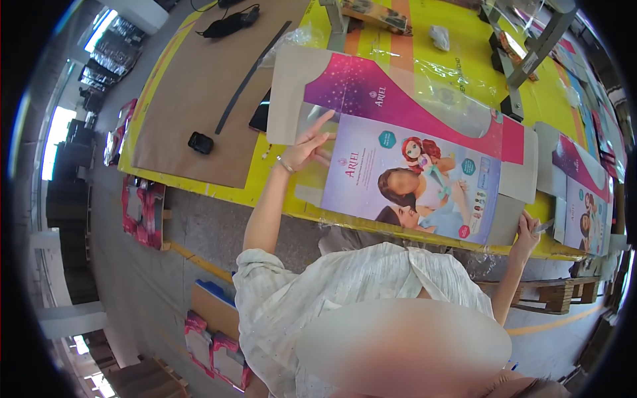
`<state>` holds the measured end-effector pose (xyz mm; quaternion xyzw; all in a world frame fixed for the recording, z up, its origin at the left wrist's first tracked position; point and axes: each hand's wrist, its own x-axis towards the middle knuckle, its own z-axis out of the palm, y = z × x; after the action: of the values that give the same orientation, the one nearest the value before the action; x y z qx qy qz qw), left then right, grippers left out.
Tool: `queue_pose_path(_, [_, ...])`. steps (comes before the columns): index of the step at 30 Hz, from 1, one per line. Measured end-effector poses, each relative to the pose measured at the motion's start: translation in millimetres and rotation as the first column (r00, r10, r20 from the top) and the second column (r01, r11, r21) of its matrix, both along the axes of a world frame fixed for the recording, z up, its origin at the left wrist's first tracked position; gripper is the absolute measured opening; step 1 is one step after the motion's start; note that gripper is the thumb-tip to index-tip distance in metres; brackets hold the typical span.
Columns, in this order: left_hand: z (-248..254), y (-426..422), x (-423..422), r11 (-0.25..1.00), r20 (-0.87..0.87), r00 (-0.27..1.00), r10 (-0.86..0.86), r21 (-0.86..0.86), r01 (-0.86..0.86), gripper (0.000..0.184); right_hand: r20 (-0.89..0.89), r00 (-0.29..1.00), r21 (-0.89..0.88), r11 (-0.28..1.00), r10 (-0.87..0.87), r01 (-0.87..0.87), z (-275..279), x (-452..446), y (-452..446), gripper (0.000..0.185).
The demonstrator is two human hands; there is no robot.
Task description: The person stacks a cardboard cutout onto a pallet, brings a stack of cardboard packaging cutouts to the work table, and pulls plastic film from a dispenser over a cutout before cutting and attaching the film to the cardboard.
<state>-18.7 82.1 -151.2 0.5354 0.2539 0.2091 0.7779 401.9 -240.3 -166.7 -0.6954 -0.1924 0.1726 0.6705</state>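
A printed Ariel doll box [424, 174], purple and pink with a large cut-out window of clear plastic, lies tilted over the table's front edge with its grey cardboard end flaps spread. My left hand [306, 147] grips its left edge, the fingers partly behind the cardboard. At the lower right corner, my right hand [525, 233] is closed on the grey flap. A small thin grey piece [544, 227] sticks out beside the right hand; its kind cannot be made out. No doll shows inside the box.
The yellow-covered table [219, 190] carries brown cardboard [189, 99], a black strip [252, 76], a small black device [200, 142] and a dark phone-like object [261, 114]. Another Ariel box [584, 212] stands at right. A metal frame [541, 50] rises at the back.
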Motion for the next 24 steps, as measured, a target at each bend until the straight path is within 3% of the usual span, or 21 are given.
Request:
queue_pose_path(8, [-16, 0, 2, 1.0, -0.027, 1.0, -0.001, 0.014, 0.001, 0.055, 0.009, 1.0, -0.049, 0.998, -0.03, 0.03, -2, 3, -3, 0.017])
queue_pose_path(11, [-9, -3, 4, 0.998, -0.086, 0.996, 0.036, 0.051, -0.032, 0.054, 0.014, 0.997, 0.006, 0.998, -0.069, 0.069, 1, -2, 2, 0.02])
queue_pose_path(19, [-9, -4, 11, 0.994, -0.137, 0.99, 0.033, 0.105, -0.018, 0.052, 0.033, 0.995, -0.07, 0.993, -0.091, 0.093, -17, 5, 1, 0.006])
queue_pose_path(23, [-10, -11, 9, 0.971, -0.183, 0.959, 0.217, 0.141, -0.193, 0.062, 0.059, 0.995, -0.063, 0.995, -0.076, 0.08, -24, 6, 1, 0.017])
queue_pose_path(24, [-12, -11, 5, 0.947, -0.183, 0.938, 0.296, 0.183, -0.263, 0.067, 0.169, 0.983, -0.101, 0.991, -0.065, 0.083, -29, 10, -1, 0.02])
